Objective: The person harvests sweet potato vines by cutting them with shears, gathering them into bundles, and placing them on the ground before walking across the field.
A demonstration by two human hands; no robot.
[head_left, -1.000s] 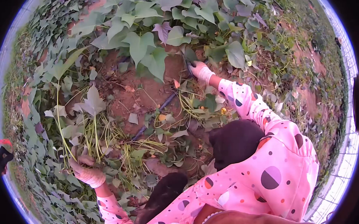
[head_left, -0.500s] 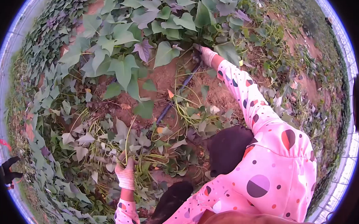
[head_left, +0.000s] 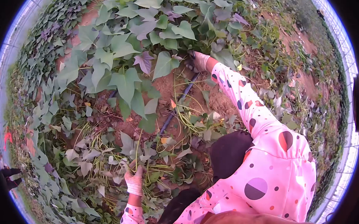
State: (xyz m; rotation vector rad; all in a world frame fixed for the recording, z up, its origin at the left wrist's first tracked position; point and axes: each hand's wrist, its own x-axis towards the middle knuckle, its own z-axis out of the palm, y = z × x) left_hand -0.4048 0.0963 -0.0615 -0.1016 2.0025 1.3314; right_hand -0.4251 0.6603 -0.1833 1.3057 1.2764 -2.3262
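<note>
Head view shows a slender green stem (head_left: 138,149) rising from the left hand (head_left: 134,178), its fingers closed around the stem's lower end, beside tangled vines (head_left: 159,166). Farther up, the right hand (head_left: 197,62) reaches among broad leaves (head_left: 165,65) near a dark hose (head_left: 168,119); whether its partly hidden fingers grip anything cannot be told. Reddish soil (head_left: 222,100) shows below that hand, near a dark-clad knee (head_left: 231,154).
</note>
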